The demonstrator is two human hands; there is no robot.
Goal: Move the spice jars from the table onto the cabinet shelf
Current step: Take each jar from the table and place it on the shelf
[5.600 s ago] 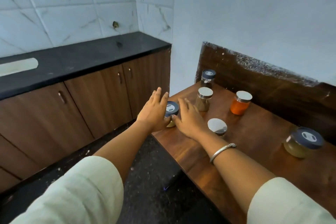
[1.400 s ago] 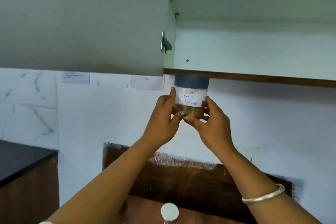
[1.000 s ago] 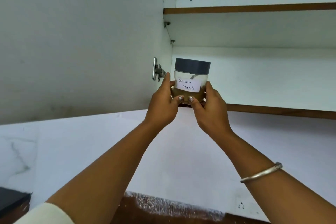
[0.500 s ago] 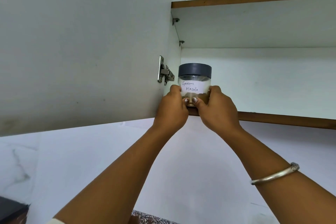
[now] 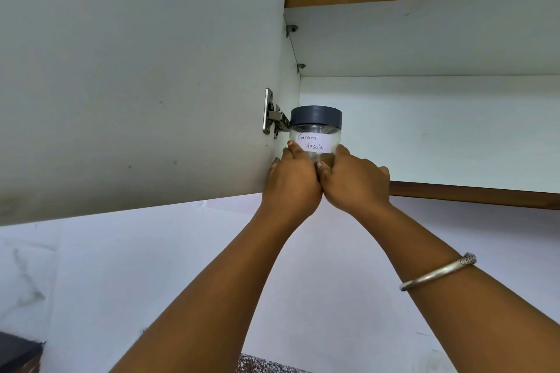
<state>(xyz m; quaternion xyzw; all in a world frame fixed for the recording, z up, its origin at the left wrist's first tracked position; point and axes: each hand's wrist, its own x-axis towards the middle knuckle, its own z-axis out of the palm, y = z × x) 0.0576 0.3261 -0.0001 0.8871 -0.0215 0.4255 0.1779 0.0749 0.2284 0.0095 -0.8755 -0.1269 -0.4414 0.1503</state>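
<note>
A clear glass spice jar [image 5: 315,142] with a dark grey screw lid stands upright at the near left corner of the lower white cabinet shelf with the brown wooden edge [image 5: 472,192]. Its white paper label reads "Garam Masala" in handwriting, and brownish powder shows low inside the glass. Both hands are closed around its lower half: the left hand [image 5: 292,179] on the left side, the right hand [image 5: 354,180] on the right, thumbs meeting in front. The jar's base is hidden behind them. A steel hinge [image 5: 274,116] sits just left of the lid, on the open white cabinet door [image 5: 136,70]. A silver bangle [image 5: 436,272] circles the right wrist.
</note>
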